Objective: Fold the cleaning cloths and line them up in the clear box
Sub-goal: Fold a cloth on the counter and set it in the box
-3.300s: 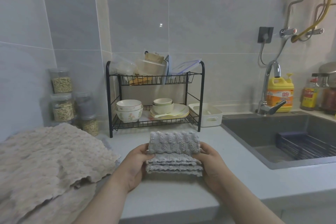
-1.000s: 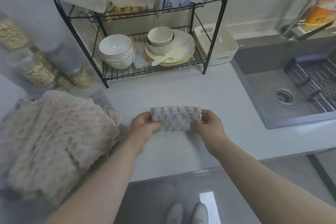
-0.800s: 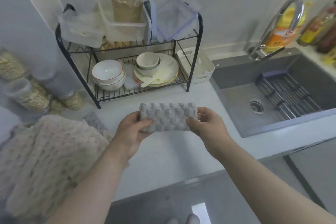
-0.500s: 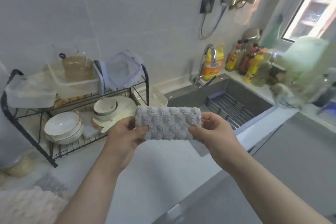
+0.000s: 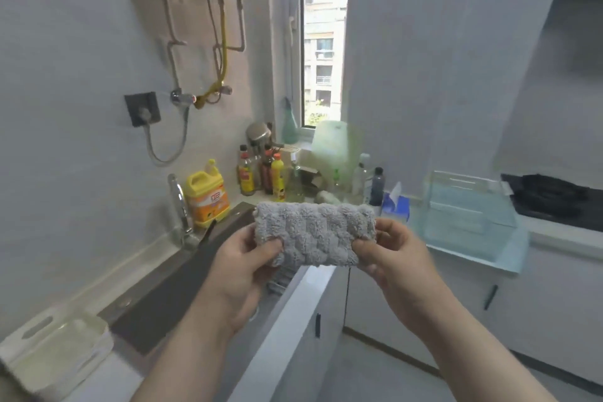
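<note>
A folded grey cleaning cloth (image 5: 315, 232) hangs in the air in front of me, held flat as a thick rectangle. My left hand (image 5: 243, 263) pinches its left end and my right hand (image 5: 396, 258) pinches its right end. The clear box (image 5: 470, 217) stands on the counter to the right of the cloth, past my right hand; nothing shows inside it. The pile of unfolded cloths is out of view.
The sink (image 5: 182, 281) lies below my left hand, with a tap (image 5: 177, 206) and a yellow detergent jug (image 5: 206, 194) behind it. Bottles (image 5: 261, 173) crowd the corner by the window. A blue tissue pack (image 5: 395, 206) sits left of the box, a black hob (image 5: 554, 201) to its right.
I have lifted the folded cloth off the counter and turned to the right. The dish rack and cloth pile have left the view; the window corner and clear box have come in.
</note>
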Demonstrator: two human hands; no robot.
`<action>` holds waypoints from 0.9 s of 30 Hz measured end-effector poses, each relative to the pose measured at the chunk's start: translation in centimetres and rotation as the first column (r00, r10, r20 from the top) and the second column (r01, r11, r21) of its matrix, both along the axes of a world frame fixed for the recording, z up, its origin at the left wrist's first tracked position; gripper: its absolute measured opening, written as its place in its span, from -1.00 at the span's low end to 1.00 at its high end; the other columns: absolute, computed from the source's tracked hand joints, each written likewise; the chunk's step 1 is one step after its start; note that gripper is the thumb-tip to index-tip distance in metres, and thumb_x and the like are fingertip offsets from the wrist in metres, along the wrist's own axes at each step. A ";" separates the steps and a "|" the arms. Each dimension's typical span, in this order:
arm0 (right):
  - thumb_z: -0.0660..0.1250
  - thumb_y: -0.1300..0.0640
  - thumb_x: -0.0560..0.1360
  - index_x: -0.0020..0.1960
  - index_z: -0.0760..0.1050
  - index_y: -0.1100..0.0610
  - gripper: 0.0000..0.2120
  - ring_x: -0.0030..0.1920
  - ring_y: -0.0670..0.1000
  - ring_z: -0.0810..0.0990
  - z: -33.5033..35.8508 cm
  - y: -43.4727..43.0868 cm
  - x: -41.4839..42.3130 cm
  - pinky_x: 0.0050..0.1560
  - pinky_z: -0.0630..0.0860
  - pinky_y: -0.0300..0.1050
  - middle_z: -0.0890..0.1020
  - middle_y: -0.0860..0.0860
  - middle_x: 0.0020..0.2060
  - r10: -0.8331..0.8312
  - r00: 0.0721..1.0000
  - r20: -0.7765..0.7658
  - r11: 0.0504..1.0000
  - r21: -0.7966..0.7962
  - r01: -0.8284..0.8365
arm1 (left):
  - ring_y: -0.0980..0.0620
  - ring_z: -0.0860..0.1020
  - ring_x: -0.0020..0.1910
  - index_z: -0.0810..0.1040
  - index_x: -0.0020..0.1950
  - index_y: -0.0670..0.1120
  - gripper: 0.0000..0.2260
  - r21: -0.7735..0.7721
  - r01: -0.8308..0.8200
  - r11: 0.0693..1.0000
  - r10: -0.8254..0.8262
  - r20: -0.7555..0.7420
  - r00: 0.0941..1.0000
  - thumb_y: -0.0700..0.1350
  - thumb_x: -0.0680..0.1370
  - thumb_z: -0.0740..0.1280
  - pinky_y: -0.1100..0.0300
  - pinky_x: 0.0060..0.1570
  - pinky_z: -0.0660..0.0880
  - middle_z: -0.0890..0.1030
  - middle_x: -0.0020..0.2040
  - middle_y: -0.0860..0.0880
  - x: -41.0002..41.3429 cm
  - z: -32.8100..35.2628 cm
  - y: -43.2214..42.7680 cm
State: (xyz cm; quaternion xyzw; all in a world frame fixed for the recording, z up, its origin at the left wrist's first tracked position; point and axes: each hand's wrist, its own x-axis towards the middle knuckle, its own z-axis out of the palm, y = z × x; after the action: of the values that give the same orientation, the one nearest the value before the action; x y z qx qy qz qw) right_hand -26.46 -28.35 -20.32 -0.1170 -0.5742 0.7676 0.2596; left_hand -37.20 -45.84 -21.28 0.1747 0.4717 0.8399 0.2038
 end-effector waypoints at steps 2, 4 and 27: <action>0.41 0.34 0.25 0.01 0.55 0.22 -0.66 -0.06 0.14 0.65 0.1 4.7 0.1 0.03 0.59 0.06 0.67 0.19 -0.08 -0.053 0.998 -0.016 0.999 0.009 0.053 | -0.08 0.66 -0.12 0.60 0.01 -0.20 -0.70 -0.012 0.036 0.999 -0.037 -0.033 0.999 -0.39 0.30 0.41 0.12 -0.13 0.62 0.69 -0.07 -0.18 -0.6 0.4 5.3; 0.42 0.32 0.24 0.01 0.56 0.20 -0.66 -0.07 0.10 0.65 0.2 9.3 0.2 -0.04 0.59 -0.02 0.68 0.15 -0.10 -0.094 0.995 -0.027 0.995 0.023 0.095 | -0.06 0.67 -0.08 0.60 0.04 -0.21 -0.71 -0.004 0.064 0.998 -0.064 -0.047 0.997 -0.35 0.33 0.33 0.14 -0.10 0.62 0.69 -0.04 -0.18 -1.3 0.6 10.4; 0.34 0.40 0.27 0.23 0.46 0.28 -0.49 0.09 0.27 0.57 -3.1 48.8 -7.7 0.13 0.48 0.12 0.58 0.29 0.12 -0.125 0.980 0.154 0.991 0.060 0.117 | 0.01 0.66 -0.18 0.59 0.07 -0.19 -0.78 -0.172 0.383 0.908 -0.396 -0.051 0.917 -0.39 0.52 0.24 0.18 -0.20 0.60 0.70 -0.11 -0.11 -14.8 -2.9 53.9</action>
State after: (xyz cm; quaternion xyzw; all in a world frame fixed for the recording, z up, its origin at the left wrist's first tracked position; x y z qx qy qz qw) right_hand -34.12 20.41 -23.45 -0.2053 -0.6038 0.7241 0.2626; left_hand -51.98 8.07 -24.20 0.2839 0.5007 0.7341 0.3603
